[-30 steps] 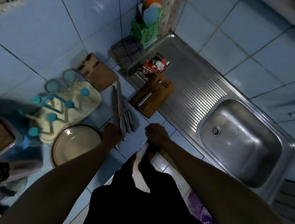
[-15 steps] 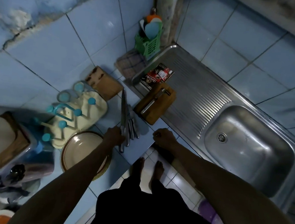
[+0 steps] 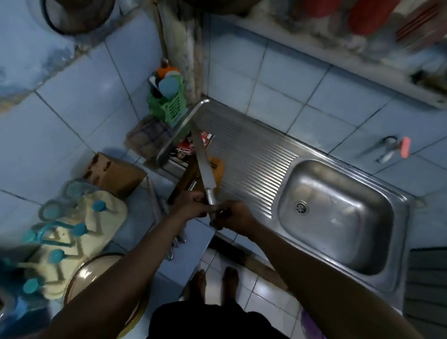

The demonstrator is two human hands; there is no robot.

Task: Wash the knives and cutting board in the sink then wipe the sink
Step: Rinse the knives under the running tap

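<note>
A long steel knife point(image 3: 203, 164) is lifted above the counter, its blade pointing away toward the back corner. My left hand point(image 3: 189, 206) grips it just below the blade. My right hand point(image 3: 237, 217) curls round the dark end of the handle. Behind the blade, the brown cutting board point(image 3: 216, 168) lies on the ribbed drainboard point(image 3: 257, 159), partly hidden, with a steel tool on it. More knives point(image 3: 176, 244) lie on the tiled counter, mostly hidden under my left forearm. The steel sink basin point(image 3: 348, 241) sits to the right.
In the back corner stand a green utensil basket point(image 3: 168, 106), a folded cloth point(image 3: 147, 137) and a red packet point(image 3: 188, 146). A wooden knife block point(image 3: 112, 174), a cream rack with teal pegs point(image 3: 80, 225) and a round dish point(image 3: 88, 274) sit on the left. The tap point(image 3: 394, 148) is on the wall behind the basin.
My left hand lifted one long knife off the counter and brought it right, over the drainboard. My right hand rose from the counter edge to take the handle. The camera tilted up.
</note>
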